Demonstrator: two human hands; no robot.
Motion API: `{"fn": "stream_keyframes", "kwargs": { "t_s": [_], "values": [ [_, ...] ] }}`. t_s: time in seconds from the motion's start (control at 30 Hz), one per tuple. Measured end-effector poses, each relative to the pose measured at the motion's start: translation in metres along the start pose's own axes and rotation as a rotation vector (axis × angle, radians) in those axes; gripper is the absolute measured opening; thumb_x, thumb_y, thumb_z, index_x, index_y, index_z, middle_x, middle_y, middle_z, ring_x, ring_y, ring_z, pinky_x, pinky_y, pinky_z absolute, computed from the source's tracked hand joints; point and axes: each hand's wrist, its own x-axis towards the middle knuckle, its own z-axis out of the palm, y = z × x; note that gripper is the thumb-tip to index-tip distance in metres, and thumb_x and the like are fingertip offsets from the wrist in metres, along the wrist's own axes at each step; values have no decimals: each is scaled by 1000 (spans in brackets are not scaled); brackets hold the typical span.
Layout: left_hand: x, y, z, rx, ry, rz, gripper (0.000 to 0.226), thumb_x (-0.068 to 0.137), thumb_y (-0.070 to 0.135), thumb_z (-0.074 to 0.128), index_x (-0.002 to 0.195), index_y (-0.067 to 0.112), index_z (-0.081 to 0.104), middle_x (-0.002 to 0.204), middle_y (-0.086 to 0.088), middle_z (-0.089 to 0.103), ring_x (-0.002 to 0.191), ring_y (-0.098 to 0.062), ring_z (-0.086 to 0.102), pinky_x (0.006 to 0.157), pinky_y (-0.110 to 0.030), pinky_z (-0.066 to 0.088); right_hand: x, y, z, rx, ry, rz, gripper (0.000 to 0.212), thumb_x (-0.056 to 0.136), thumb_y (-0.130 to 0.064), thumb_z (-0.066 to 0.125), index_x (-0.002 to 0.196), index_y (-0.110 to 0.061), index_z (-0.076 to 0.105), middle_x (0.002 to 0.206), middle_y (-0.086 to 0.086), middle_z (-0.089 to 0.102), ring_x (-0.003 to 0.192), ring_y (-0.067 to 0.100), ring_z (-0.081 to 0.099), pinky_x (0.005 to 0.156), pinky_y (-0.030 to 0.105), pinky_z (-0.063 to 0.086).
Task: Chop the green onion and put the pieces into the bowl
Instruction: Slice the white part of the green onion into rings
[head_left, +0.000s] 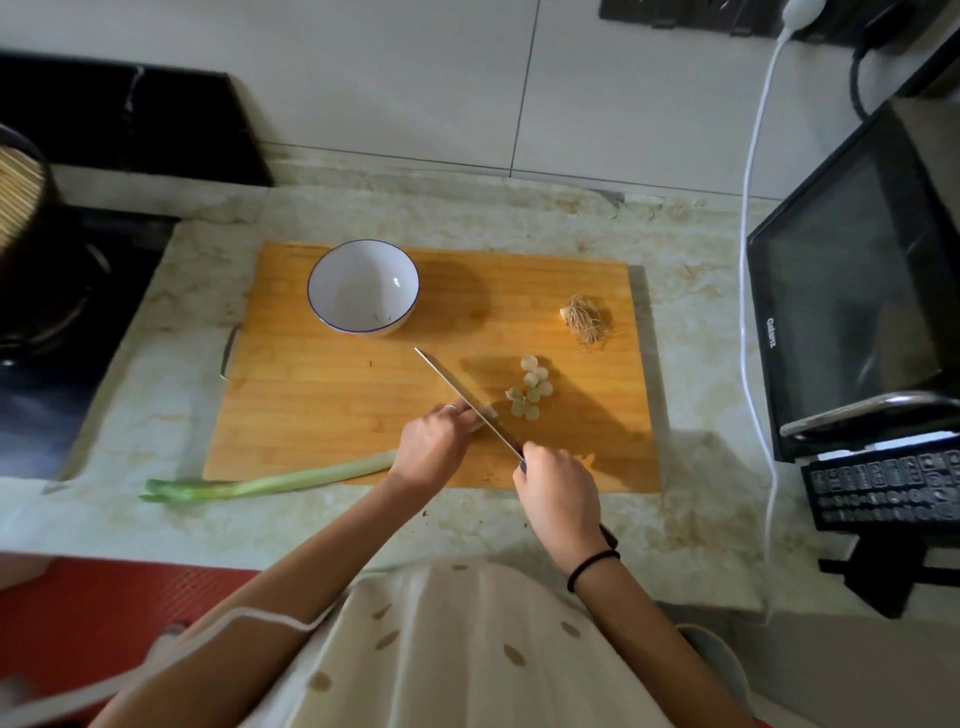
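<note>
Left hand (434, 449) curls over the white end of the green onion (291, 480), pinning it to the cutting board (337, 405) near the table's (467, 218) front edge. The leafy end trails off the board to the left. Right hand (558, 491) grips the knife (462, 397) by its handle, blade across the stalk's tip. Cut pieces (530, 389) lie just right of the blade. The bowl (332, 306) sits at the board's back-left and the root tuft (586, 319) at its back-right.
</note>
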Motion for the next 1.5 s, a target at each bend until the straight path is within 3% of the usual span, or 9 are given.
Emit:
{"fn": "stream_keyframes", "kwargs": {
  "t_s": [0.1, 0.2, 0.3, 0.43, 0.63, 0.83, 1.13, 1.3, 1.5],
  "values": [
    [1, -1, 2, -9, 10, 6, 43, 84, 6, 55, 117, 33, 61, 112, 5, 63, 91, -23, 60, 53, -33, 49, 5, -1, 4, 44, -2, 16, 23, 88, -14, 51, 68, -16, 40, 68, 6, 60, 61, 25, 58, 46, 26, 26],
    [0, -3, 3, -16, -5, 1, 42, 81, 5, 56, 116, 27, 62, 109, 2, 64, 93, -24, 60, 56, -33, 51, 14, -2, 7, 58, 3, 35, 23, 88, -13, 51, 68, -16, 40, 68, 7, 61, 57, 24, 51, 40, 24, 18],
    [0, -3, 4, -44, 9, 8, 39, 80, 3, 59, 113, 22, 65, 103, -1, 65, 88, -26, 61, 52, -34, 51, 17, -2, 8, 73, 4, 53, 29, 87, -14, 52, 62, -17, 36, 58, 2, 52, 52, 24, 46, 38, 23, 13],
    [-2, -4, 6, 3, 13, 24, 39, 80, 2, 60, 113, 22, 64, 102, -2, 66, 76, -27, 62, 44, -31, 47, 30, -7, 0, 203, -24, 127, 36, 85, -17, 51, 55, -21, 31, 50, -6, 39, 45, 18, 39, 38, 22, 18],
    [-2, -7, 6, -7, -10, 29, 40, 82, 5, 58, 118, 21, 62, 114, -1, 63, 84, -26, 63, 49, -30, 47, 23, 1, -11, 255, 37, 152, 39, 84, -14, 51, 53, -19, 28, 48, -4, 35, 41, 12, 32, 39, 25, 16],
    [-4, -7, 3, -11, -8, 36, 39, 84, 7, 58, 119, 23, 61, 112, 1, 64, 85, -25, 64, 53, -35, 53, -4, 7, -5, 126, 13, 32, 40, 84, -16, 50, 55, -19, 23, 48, -3, 33, 42, 11, 31, 39, 25, 14],
    [-4, -7, 3, -36, -12, 22, 37, 84, 9, 57, 118, 25, 61, 115, 5, 62, 92, -23, 63, 61, -35, 54, -9, 3, -6, 62, -7, 27, 42, 85, -16, 50, 55, -21, 21, 48, -7, 30, 41, 8, 25, 39, 23, 11],
    [-3, -7, 3, -51, 12, 36, 37, 81, 6, 60, 114, 23, 64, 111, 3, 64, 87, -25, 65, 58, -34, 54, -7, 2, -8, 46, -16, 21, 43, 86, -15, 50, 55, -22, 21, 50, -8, 29, 43, 11, 26, 39, 22, 11],
    [-1, -6, 4, -100, 45, 54, 39, 76, 1, 63, 108, 23, 67, 102, 2, 67, 83, -24, 65, 54, -33, 53, -1, -3, 0, 83, -2, 48, 27, 87, -12, 51, 64, -16, 37, 58, -1, 45, 52, 21, 37, 42, 26, 17]
  ]
}}
